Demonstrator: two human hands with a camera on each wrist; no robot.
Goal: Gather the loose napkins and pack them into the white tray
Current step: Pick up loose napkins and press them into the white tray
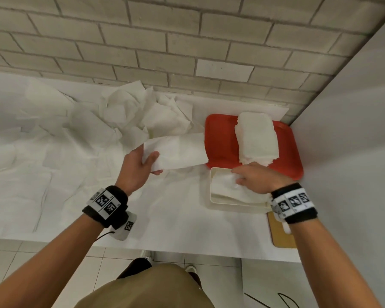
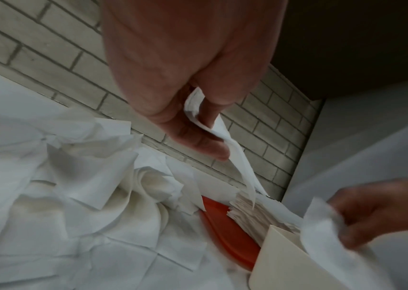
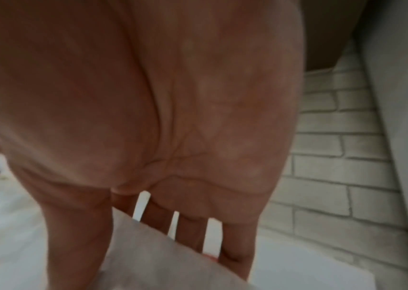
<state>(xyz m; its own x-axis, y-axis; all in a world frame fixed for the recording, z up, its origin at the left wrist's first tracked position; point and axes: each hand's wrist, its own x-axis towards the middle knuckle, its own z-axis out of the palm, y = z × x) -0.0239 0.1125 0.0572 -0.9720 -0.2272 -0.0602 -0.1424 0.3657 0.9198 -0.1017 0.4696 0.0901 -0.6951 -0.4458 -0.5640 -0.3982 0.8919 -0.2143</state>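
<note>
One folded napkin point(image 1: 176, 152) is pinched at its left end by the left hand point(image 1: 138, 167), thumb on top, and held above the table. Its long axis runs left to right, its free right end reaching toward the red tray point(image 1: 220, 141). The white tray point(image 1: 211, 183) lies to the near right of that napkin, just in front of the red one. The right hand point(image 1: 256, 178) is already over it, fingers curled on the napkins inside point(image 1: 225, 187), so it is the nearer hand. The loose pile point(image 1: 129, 110) lies far left.
</note>
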